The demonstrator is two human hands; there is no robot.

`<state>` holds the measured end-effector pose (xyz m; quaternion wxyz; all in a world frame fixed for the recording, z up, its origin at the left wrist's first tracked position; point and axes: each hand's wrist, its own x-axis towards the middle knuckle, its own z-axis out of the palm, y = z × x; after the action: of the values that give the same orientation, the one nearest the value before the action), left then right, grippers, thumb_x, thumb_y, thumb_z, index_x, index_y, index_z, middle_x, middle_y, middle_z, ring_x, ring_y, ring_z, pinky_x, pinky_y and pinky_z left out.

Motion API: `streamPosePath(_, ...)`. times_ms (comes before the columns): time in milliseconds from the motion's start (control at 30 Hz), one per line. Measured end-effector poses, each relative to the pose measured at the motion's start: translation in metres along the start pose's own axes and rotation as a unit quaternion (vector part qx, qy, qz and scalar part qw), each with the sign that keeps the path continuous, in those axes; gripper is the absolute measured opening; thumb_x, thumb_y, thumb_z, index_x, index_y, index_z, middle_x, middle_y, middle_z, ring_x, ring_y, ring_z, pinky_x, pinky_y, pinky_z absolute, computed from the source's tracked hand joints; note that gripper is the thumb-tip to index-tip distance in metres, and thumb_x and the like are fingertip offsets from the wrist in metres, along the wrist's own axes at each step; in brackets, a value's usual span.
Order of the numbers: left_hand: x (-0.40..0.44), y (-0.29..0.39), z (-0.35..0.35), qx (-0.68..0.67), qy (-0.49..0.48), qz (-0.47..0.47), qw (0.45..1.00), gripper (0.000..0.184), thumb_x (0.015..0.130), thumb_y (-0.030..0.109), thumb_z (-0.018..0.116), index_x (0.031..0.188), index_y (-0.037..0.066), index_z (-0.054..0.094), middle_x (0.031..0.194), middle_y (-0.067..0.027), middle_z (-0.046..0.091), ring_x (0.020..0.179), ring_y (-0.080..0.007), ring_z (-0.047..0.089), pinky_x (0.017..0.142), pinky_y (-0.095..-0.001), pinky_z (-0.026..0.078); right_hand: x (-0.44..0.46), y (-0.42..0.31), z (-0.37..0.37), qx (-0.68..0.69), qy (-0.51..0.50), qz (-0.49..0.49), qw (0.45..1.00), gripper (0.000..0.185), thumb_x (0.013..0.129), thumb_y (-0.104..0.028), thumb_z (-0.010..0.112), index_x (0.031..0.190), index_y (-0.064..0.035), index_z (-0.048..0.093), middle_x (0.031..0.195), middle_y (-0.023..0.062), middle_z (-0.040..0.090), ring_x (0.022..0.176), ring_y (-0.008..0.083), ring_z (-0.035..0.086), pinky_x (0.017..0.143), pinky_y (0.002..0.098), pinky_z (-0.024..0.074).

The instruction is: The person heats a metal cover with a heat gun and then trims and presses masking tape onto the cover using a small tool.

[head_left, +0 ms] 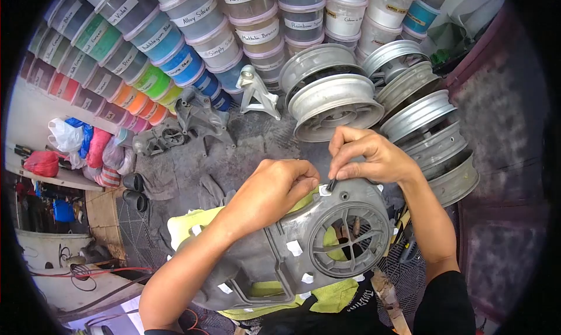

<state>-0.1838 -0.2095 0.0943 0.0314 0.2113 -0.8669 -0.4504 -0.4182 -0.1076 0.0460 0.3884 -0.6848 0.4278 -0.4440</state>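
Observation:
A grey metal cover [234,270] with a round spoked opening lies across the lap on a yellow-green cloth [336,297]. White pieces of tape [294,248] are stuck on it in several places. My right hand [365,156] pinches a small dark object [331,185] over a white piece at the cover's upper edge. Close by on the left, my left hand [283,189] has its fingers curled together at the same edge; whatever they hold, if anything, is hidden.
Stacked labelled tubs [198,13] line the back. Silver wheel rims [336,104] stand at the back right, beside a silver bracket [256,92]. Grey metal castings [201,118] sit on the floor mat, with black slippers [134,192] at left.

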Motion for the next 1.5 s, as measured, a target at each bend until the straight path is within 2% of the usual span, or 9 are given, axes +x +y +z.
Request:
streamPosePath(233,0.001,0.0,0.002,-0.014,0.0,0.029,0.999,0.019,0.094,0.017,0.067,0.1,-0.001,0.071,0.084,-0.0171,0.072,0.076,-0.0251,0.072,0.072,-0.0362,0.054,-0.005,-0.016,-0.003,0.027,0.109,0.01,0.994,0.015,0.085,-0.017,0.08,0.093,-0.0032,0.078,0.09,0.0033,0.056,0.088,0.0155,0.054,0.077,0.0294,0.0444)
streamPosePath(433,0.002,0.01,-0.004,0.028,-0.015,-0.026,0.999,0.019,0.092,0.016,0.068,0.097,-0.002,0.07,0.08,-0.0176,0.071,0.075,-0.0273,0.071,0.072,-0.037,0.054,-0.017,-0.026,-0.002,0.026,0.147,0.01,0.989,0.011,0.088,-0.011,0.077,0.094,-0.0027,0.077,0.093,0.0037,0.061,0.092,0.016,0.059,0.083,0.0297,0.0463)
streamPosePath(633,0.002,0.0,0.005,0.008,-0.001,0.038,0.999,0.017,0.09,0.013,0.068,0.095,-0.003,0.068,0.082,-0.0184,0.07,0.075,-0.031,0.07,0.072,-0.039,0.054,-0.025,-0.024,0.002,0.034,0.15,0.023,0.988,0.012,0.088,-0.012,0.077,0.095,-0.0022,0.077,0.094,0.0039,0.062,0.092,0.0159,0.059,0.083,0.0296,0.0464)
streamPosePath(833,0.002,0.005,0.003,0.045,0.007,0.051,0.998,0.016,0.087,0.01,0.069,0.094,-0.004,0.068,0.083,-0.0189,0.069,0.078,-0.0308,0.071,0.073,-0.0396,0.055,-0.026,-0.018,0.0,0.012,0.162,0.009,0.987,0.013,0.088,-0.013,0.077,0.095,-0.0025,0.077,0.093,0.0037,0.064,0.091,0.0157,0.059,0.081,0.0294,0.0466)
streamPosePath(933,0.002,0.008,0.002,0.031,0.01,0.05,0.998,0.011,0.084,0.007,0.068,0.089,-0.003,0.068,0.084,-0.0194,0.07,0.08,-0.0351,0.072,0.075,-0.044,0.055,-0.028,-0.017,0.002,0.011,0.169,0.015,0.986,0.015,0.086,-0.014,0.079,0.094,-0.0017,0.077,0.089,0.0038,0.059,0.089,0.0162,0.054,0.078,0.0292,0.0456)
streamPosePath(1033,0.002,0.01,0.001,0.058,0.016,0.057,0.997,0.01,0.083,0.006,0.068,0.088,-0.002,0.068,0.083,-0.0191,0.07,0.08,-0.0357,0.072,0.075,-0.0439,0.055,-0.03,-0.017,0.002,-0.011,0.169,0.016,0.985,0.014,0.088,-0.014,0.077,0.095,-0.002,0.077,0.093,0.0038,0.063,0.091,0.0155,0.059,0.081,0.0293,0.0465)
streamPosePath(1133,-0.001,0.01,0.002,0.054,0.021,0.053,0.997,0.014,0.086,0.01,0.07,0.093,-0.002,0.068,0.085,-0.0174,0.069,0.079,-0.033,0.07,0.073,-0.0411,0.054,-0.033,-0.021,0.004,0.013,0.186,0.033,0.982,0.015,0.088,-0.014,0.077,0.095,-0.0015,0.076,0.093,0.0041,0.063,0.09,0.0156,0.059,0.081,0.0291,0.0464)
streamPosePath(1333,-0.02,0.021,0.017,0.206,0.084,0.147,0.964,0.015,0.082,0.009,0.075,0.095,0.004,0.069,0.083,-0.0122,0.065,0.077,-0.0335,0.065,0.07,-0.0428,0.053,-0.039,-0.028,0.007,0.011,0.218,0.034,0.975,0.016,0.089,-0.015,0.077,0.096,-0.0006,0.076,0.093,0.0045,0.061,0.09,0.0159,0.058,0.081,0.0293,0.0465)
streamPosePath(1500,-0.038,0.036,0.027,0.271,0.018,0.167,0.948,0.037,0.079,0.012,0.076,0.115,0.007,0.07,0.082,-0.006,0.06,0.074,-0.0248,0.064,0.067,-0.0377,0.051,-0.045,-0.029,0.011,0.013,0.227,0.035,0.973,0.016,0.089,-0.014,0.077,0.096,-0.0001,0.076,0.093,0.0048,0.06,0.09,0.0161,0.058,0.081,0.0297,0.0463)
